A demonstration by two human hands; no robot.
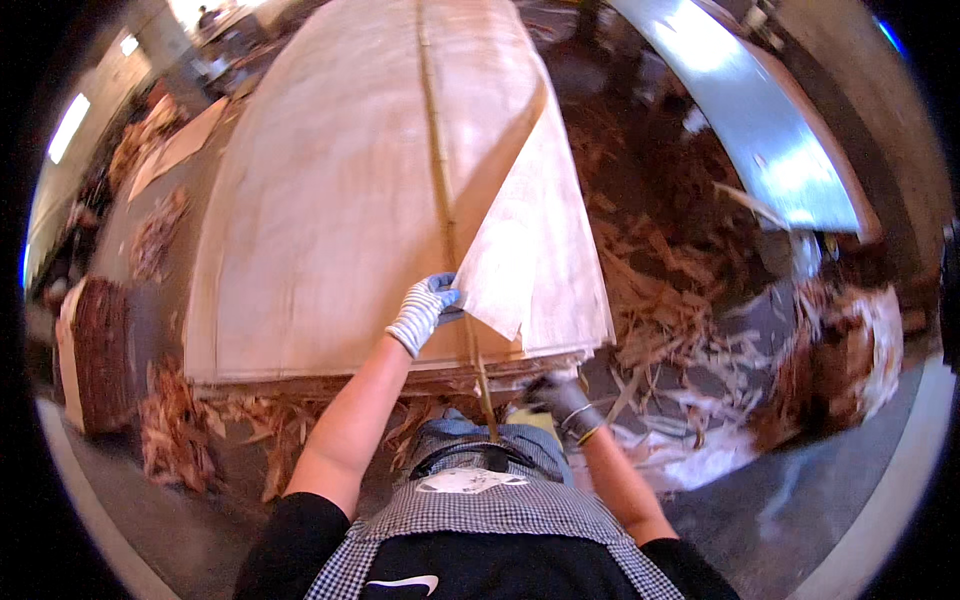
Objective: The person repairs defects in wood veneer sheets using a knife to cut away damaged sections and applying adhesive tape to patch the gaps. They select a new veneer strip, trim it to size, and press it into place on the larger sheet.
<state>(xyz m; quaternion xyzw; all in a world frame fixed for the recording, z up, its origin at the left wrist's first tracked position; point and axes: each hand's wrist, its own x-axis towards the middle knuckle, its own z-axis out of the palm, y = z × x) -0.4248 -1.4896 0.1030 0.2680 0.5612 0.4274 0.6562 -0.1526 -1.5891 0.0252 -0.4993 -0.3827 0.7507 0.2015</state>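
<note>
A tall stack of pale wood veneer sheets (330, 190) lies in front of me. My left hand (425, 308), in a striped knit glove, pinches the near edge of a loose veneer piece (500, 250) that is lifted and folded up off the stack's right side. A long thin bamboo stick (440, 180) runs lengthwise over the top of the stack towards me. Lower down, my right hand (555, 395), in a dark glove, is at the stack's near right corner with its fingers closed; I cannot make out what it grips.
Veneer scraps and splinters (660, 300) cover the floor right of the stack and along its near edge. A dark stacked bundle (95, 350) stands at the left. A long shiny metal surface (760, 120) runs along the upper right. More veneer sheets (175, 145) lie far left.
</note>
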